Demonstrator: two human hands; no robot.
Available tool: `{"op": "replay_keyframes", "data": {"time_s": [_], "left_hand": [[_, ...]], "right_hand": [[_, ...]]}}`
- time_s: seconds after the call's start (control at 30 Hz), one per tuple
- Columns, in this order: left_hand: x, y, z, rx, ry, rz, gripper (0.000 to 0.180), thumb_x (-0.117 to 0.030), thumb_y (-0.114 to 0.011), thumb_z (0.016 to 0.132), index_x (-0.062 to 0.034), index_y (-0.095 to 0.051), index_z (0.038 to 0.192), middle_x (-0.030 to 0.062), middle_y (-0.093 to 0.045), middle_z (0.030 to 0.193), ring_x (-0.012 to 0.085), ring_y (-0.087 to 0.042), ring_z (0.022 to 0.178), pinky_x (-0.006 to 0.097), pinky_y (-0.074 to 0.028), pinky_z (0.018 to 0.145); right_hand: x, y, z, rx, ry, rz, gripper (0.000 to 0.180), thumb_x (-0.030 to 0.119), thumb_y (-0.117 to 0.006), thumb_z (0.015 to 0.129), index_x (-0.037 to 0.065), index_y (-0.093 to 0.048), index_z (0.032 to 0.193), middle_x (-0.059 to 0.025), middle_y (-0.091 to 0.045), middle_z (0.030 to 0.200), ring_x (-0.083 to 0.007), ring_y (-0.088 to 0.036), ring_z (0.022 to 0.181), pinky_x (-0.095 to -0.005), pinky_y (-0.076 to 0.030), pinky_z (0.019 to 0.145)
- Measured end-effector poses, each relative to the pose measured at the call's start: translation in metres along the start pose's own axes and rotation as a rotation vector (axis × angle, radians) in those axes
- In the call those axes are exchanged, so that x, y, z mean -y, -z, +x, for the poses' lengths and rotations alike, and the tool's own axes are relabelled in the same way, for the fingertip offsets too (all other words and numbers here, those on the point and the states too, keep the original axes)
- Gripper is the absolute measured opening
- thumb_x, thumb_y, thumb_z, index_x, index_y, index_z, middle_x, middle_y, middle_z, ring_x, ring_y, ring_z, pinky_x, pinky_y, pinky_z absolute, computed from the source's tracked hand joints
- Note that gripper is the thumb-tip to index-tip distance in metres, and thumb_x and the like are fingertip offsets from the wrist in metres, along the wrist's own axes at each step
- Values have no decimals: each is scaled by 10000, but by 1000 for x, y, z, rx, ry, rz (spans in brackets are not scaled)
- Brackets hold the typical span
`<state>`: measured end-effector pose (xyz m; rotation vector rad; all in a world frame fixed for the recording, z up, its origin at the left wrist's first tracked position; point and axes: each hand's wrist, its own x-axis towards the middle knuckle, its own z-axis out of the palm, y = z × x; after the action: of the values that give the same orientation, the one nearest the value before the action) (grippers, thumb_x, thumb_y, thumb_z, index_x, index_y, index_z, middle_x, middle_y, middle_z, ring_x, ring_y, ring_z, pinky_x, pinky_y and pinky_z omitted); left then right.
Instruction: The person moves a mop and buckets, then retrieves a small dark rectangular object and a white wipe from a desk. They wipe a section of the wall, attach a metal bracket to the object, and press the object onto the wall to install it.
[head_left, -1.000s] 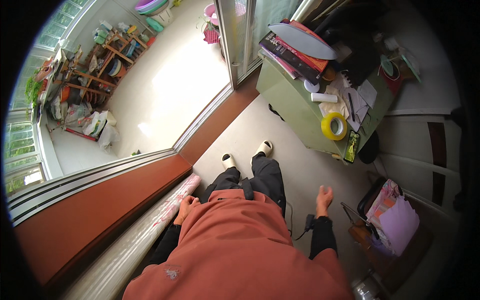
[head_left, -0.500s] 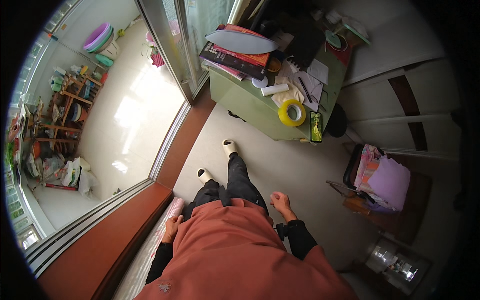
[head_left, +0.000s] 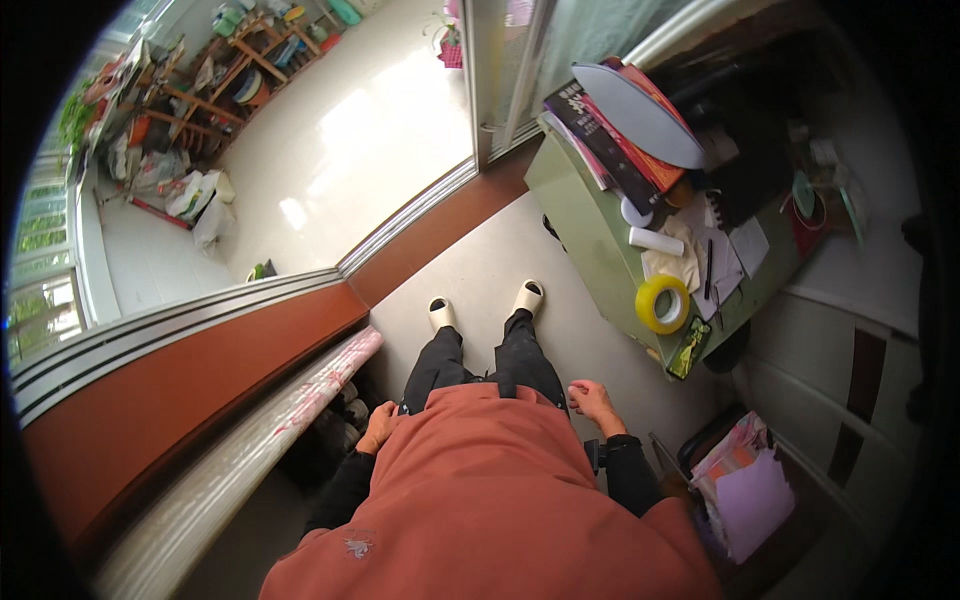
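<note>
My left hand (head_left: 378,428) hangs beside my left thigh, below the hem of my reddish-brown top. Its fingers are loosely bent and nothing shows in them. On the other side, my right hand (head_left: 594,402) hangs by my right hip, with relaxed, half-curled fingers and no object visible in it. A long roll in clear plastic wrap with pink marks (head_left: 300,405) leans near my left hand, apart from it. Toward the right stands a green cabinet (head_left: 590,230); on its near corner lie a roll of yellow tape (head_left: 642,300) and a phone (head_left: 688,350).
Books (head_left: 610,140), papers, a pen and a white cylinder (head_left: 657,240) crowd the cabinet top. A chair holds folded lilac cloth (head_left: 755,505) at the lower right. A raised door track (head_left: 410,218) separates the balcony, where wooden racks (head_left: 250,60) stand.
My view has turned left, so the cabinet and chair shift rightward in the picture. My slippered feet now stand side by side. Both hands remain low beside my body.
</note>
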<state>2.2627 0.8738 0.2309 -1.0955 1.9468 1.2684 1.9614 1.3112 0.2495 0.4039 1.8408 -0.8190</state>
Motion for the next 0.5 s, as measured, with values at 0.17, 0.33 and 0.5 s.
{"op": "replay_keyframes", "data": {"time_s": [0.17, 0.33, 0.5], "left_hand": [[3, -2, -1, -26, 50, -74, 396, -311, -724, 916, 63, -637, 822, 261, -620, 743, 372, -642, 694, 461, -495, 674], [13, 41, 6, -8, 43, -110, 408, -307, -614, 1011, 60, -685, 845, 174, -685, 714, 222, -652, 628, 403, -515, 633], [10, 91, 14, 64, 65, -333, 348, -251, -553, 1062, 14, -637, 854, 70, -682, 792, 160, -644, 709, 318, -552, 685]], "right_hand": [[26, 9, 6, 32, 10, -122, 378, 209, -665, 985, 2, -655, 1300, -82, -735, 981, -155, -719, 797, -298, -576, 644], [35, -32, 3, 13, -17, -128, 372, 211, -664, 985, 6, -662, 1296, -84, -733, 976, -165, -720, 801, -319, -593, 652], [34, -78, 0, -14, -50, -147, 387, 222, -660, 977, -15, -666, 1282, -144, -755, 1017, -203, -743, 813, -330, -587, 613]]}}
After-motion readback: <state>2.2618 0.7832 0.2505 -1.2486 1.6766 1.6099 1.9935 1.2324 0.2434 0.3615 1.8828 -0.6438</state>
